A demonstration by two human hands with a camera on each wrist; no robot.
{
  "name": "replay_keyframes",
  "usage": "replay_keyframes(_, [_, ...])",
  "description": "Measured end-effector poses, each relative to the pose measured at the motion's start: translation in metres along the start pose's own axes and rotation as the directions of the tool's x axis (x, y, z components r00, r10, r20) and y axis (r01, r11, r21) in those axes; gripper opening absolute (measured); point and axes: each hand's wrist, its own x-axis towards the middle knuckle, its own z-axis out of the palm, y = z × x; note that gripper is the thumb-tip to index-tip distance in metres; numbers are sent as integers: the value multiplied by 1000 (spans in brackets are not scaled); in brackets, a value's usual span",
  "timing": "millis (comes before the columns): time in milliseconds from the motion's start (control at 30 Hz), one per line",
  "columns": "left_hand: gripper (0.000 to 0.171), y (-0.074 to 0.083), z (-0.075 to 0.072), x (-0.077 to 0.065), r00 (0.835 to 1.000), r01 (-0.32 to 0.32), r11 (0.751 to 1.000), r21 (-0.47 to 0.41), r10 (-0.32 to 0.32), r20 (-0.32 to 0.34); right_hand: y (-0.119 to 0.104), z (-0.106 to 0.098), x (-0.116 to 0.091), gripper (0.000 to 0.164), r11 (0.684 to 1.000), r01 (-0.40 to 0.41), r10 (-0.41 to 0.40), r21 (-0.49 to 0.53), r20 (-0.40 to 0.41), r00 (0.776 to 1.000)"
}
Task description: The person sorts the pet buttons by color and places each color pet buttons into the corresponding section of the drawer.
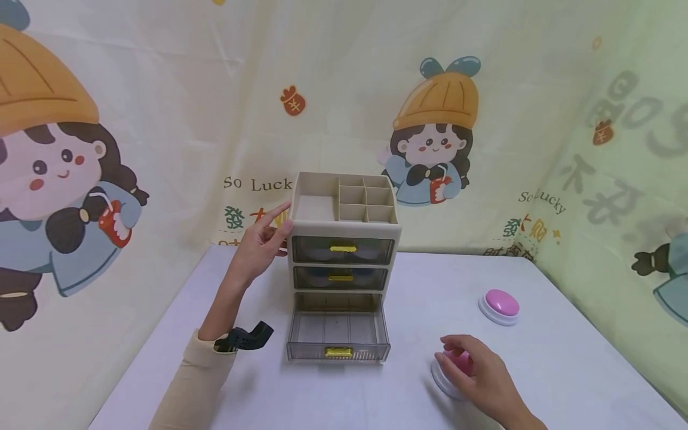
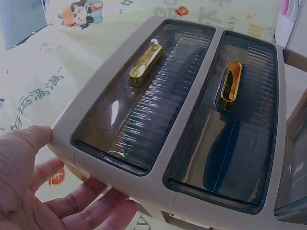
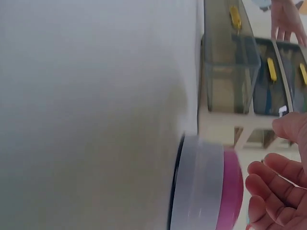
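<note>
- On the middle of the white table (image 1: 333,403) stands a beige desktop drawer organizer (image 1: 346,229), its front turned to the near side.
- Its top tray (image 1: 317,207) has one large compartment on the left and six small ones on the right.
- Below, two smoky drawers, the upper drawer (image 1: 317,258) and the middle drawer (image 1: 312,285), sit pushed in; a dark blue shape (image 2: 228,153) shows through the middle one, but what it is cannot be told.
- The clear bottom drawer (image 1: 301,351) is pulled out toward the near side; each drawer front bears a gold handle (image 1: 338,353).
- At the organizer's upper left, the left hand (image 1: 259,246) has its fingers apart: the thumb touches the front edge, and the index fingertip lies along the left wall.
- A black wrist strap (image 1: 244,336) circles that wrist, just beyond a beige sleeve (image 1: 201,382).
- On the near right, the right hand (image 1: 486,370) hovers above the near pink push button (image 3: 201,189), thumb and fingers apart and loosely bent; the right wrist view shows a gap between them and its pink top.
- Farther off to the right rests the far pink push button (image 1: 502,303), on a white base.
- Behind the table hangs a pale cloth (image 1: 333,36) printed with cartoon figures (image 1: 435,134) in orange hats.
</note>
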Motion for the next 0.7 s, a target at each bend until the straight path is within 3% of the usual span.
replay_keyframes(267, [52,1,-1,0,1000,12,1000,8,-12,0,16,-10,-3,34,993,-105,108,-52,46,993])
replay_keyframes(500, [51,0,0,0,1000,6,1000,-5,-6,-1,22,-10,-5,39,997,-24,27,-68,56,998])
replay_keyframes(633, [51,-2,0,1,1000,10,1000,-3,-10,-2,26,-8,-8,46,995,-38,48,-89,105,993])
replay_keyframes(700, [51,-12,1,5,1000,6,1000,0,-6,-5,28,-5,-11,52,995,-51,62,-84,132,989])
